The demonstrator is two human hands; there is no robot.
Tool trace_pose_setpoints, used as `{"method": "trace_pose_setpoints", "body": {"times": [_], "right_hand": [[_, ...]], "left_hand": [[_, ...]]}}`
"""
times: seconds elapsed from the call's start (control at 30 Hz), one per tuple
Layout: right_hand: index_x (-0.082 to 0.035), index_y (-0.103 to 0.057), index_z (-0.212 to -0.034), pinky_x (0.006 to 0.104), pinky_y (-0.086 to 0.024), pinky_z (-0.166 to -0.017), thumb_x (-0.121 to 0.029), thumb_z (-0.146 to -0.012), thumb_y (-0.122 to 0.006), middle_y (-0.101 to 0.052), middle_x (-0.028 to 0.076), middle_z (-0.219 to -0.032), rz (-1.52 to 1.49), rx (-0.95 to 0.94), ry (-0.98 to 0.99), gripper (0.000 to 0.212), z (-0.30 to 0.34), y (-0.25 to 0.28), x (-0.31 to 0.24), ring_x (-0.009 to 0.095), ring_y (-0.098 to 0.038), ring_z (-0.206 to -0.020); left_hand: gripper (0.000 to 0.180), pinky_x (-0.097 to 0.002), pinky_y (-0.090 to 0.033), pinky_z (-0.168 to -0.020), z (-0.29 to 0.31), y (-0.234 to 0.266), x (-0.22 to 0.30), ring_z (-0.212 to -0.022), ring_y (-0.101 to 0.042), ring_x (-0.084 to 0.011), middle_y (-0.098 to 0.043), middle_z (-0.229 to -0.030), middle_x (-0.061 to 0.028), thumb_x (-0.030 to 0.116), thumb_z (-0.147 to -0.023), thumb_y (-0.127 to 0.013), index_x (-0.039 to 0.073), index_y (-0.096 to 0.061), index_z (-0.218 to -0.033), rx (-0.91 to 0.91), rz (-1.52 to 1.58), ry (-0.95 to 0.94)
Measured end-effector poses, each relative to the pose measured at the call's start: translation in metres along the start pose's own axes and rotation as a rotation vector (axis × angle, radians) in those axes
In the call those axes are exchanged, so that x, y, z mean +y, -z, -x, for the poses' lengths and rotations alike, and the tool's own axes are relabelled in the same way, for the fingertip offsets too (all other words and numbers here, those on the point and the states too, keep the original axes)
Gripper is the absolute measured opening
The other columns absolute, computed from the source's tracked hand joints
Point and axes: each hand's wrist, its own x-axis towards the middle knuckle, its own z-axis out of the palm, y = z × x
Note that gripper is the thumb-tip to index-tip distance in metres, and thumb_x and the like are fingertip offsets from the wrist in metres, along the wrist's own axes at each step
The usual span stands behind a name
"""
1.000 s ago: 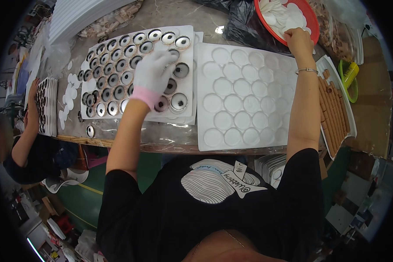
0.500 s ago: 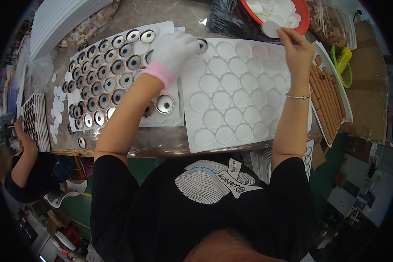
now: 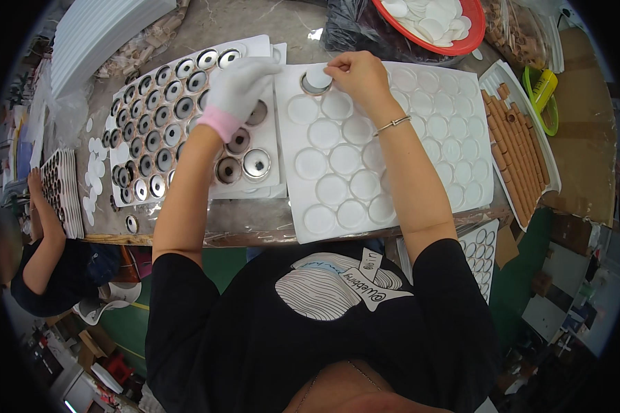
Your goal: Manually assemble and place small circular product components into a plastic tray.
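Note:
Between the thumb and fingers of my bare right hand is a thin white disc. The disc is tilted over a round metal-rimmed piece, which sits in the far left pocket of a white moulded tray. The other visible pockets of that tray hold no metal-rimmed pieces. My left hand, in a white glove with a pink cuff, hovers over the right part of another tray full of dark-centred round pieces. Its fingers stretch to the right, with nothing visible in them.
A red basin of white discs stands at the far right, beside a black plastic bag. Brown tubes lie in a tray on the right. Loose white discs are scattered left. A co-worker's arm reaches to stacked trays.
My right hand has brought the white disc leftward from near the red basin. My left hand has let go of the round metal-rimmed piece in the tray's pocket and moved back left.

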Motion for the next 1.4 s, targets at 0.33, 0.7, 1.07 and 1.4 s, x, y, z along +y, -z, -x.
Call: {"method": "trace_pose_setpoints", "body": {"times": [0.33,0.7,1.07,1.4], "right_hand": [[-0.011,-0.076,-0.083,0.0308,-0.052,-0.064,-0.025,-0.074,-0.079,-0.073,0.006,-0.077,0.233,-0.090,-0.004,0.017,0.007,-0.011,-0.018,0.020,-0.069,-0.071],[-0.019,-0.073,-0.101,0.0450,-0.033,-0.079,-0.034,-0.079,-0.073,-0.060,0.001,-0.103,0.567,0.236,0.403,0.026,0.071,-0.025,-0.012,0.021,-0.052,-0.099],[-0.022,-0.072,-0.109,0.0463,-0.034,-0.078,-0.025,-0.083,-0.066,-0.059,0.007,-0.105,0.720,0.245,0.301,0.026,0.048,-0.033,-0.023,0.024,-0.052,-0.100],[-0.019,-0.075,-0.099,0.0466,-0.036,-0.084,-0.017,-0.080,-0.070,-0.070,0.001,-0.097,0.207,0.144,0.242,0.020,0.054,-0.021,-0.018,0.020,-0.057,-0.104]], "left_hand": [[0.018,-0.0388,-0.048,-0.090,0.063,0.023,0.021,-0.105,-0.059,-0.0298,-0.066,-0.111,-0.0111,0.007,-0.079,-0.070,0.005,-0.069,-0.097,0.009,-0.068,0.070],[0.023,-0.0405,-0.047,-0.090,0.062,0.023,0.010,-0.105,-0.058,-0.0297,-0.066,-0.110,-0.0088,0.014,-0.076,-0.073,0.006,-0.070,-0.098,0.065,-0.235,0.161],[0.020,-0.0408,-0.047,-0.089,0.059,0.022,-0.002,-0.103,-0.058,-0.0295,-0.066,-0.106,-0.0077,0.018,-0.077,-0.073,0.009,-0.070,-0.095,0.100,-0.305,0.185],[0.011,-0.0420,-0.048,-0.081,0.042,0.013,-0.014,-0.094,-0.058,-0.0300,-0.064,-0.098,-0.0083,0.017,-0.077,-0.071,0.010,-0.068,-0.084,0.011,-0.455,0.189]]}}
